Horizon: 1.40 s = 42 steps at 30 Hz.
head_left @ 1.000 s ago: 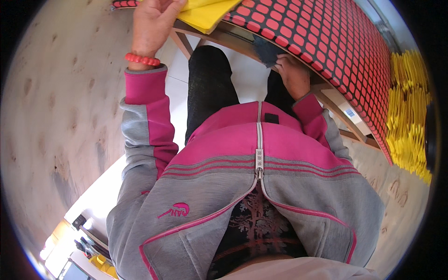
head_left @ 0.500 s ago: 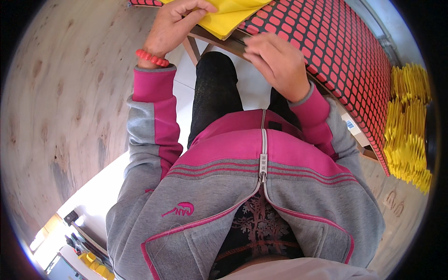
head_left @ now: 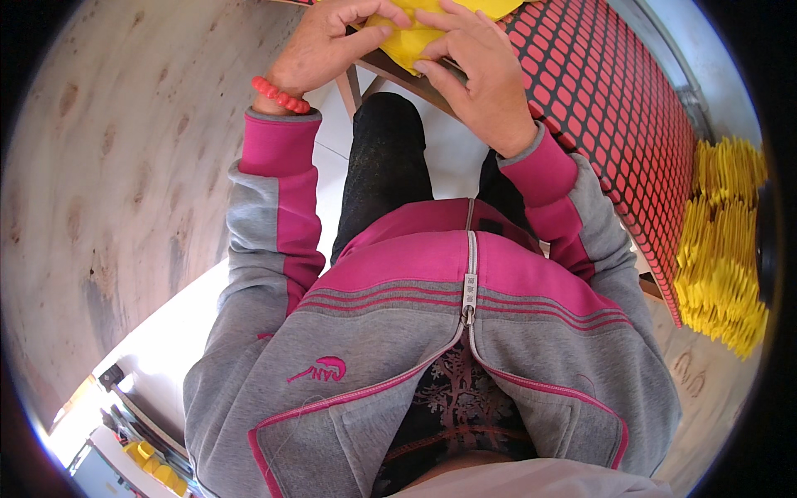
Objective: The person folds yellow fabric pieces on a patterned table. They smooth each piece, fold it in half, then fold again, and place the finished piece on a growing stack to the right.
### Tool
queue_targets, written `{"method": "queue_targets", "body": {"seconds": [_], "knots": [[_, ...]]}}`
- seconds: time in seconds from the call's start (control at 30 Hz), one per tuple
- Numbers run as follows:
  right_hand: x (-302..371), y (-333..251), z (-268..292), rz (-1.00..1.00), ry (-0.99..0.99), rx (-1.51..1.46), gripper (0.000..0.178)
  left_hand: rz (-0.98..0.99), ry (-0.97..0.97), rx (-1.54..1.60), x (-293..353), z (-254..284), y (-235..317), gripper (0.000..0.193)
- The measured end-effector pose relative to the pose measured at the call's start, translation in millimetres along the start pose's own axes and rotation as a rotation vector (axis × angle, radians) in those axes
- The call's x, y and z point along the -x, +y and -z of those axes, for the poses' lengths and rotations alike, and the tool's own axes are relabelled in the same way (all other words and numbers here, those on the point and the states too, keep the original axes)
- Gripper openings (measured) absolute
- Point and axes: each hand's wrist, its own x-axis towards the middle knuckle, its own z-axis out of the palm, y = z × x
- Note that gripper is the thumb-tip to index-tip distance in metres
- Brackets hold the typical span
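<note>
A yellow sheet, soft-looking like thin cloth or film, lies at the top of the view on the near edge of a patterned table. My left hand, with a red bead bracelet at the wrist, rests at the sheet's left side, its thumb and index finger apart over it. From the right, my right hand reaches over the sheet's near corner. Its fingers are spread, with the thumb near the sheet's edge. The sheet's far part is cut off by the top of the picture.
The table's red-and-black patterned cover stretches away to the right. Beyond it hang or stand stacks of folded yellow pieces. A wood-grained board surface fills the left. My legs are under the table edge.
My right hand has moved left and up, from beside the sheet to over its near corner, and its fingers have spread. My left hand has shifted slightly right.
</note>
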Motion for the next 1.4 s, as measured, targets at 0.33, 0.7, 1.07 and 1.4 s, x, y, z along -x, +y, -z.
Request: {"method": "queue_targets", "body": {"seconds": [0.33, 0.7, 1.07, 1.4], "knots": [[-1.4, -0.1, 3.2, -0.108, -0.029, -0.120, 0.012, -0.041, -0.061, -0.137, 0.3, 3.6, 9.9, 0.009], [3.5, 11.7, -1.3, -0.027, 0.000, -0.124, 0.011, -0.102, -0.055, -0.155, -1.2, 3.7, 1.4, 0.005], [3.6, 13.2, 0.4, -0.049, -0.011, -0.163, 0.012, -0.108, -0.053, -0.140, -1.6, 3.0, 4.5, 0.008], [9.5, 6.6, 2.9, -0.067, 0.066, -0.152, 0.022, -0.113, -0.065, -0.083, -1.5, 2.9, 0.8, 0.010]]}}
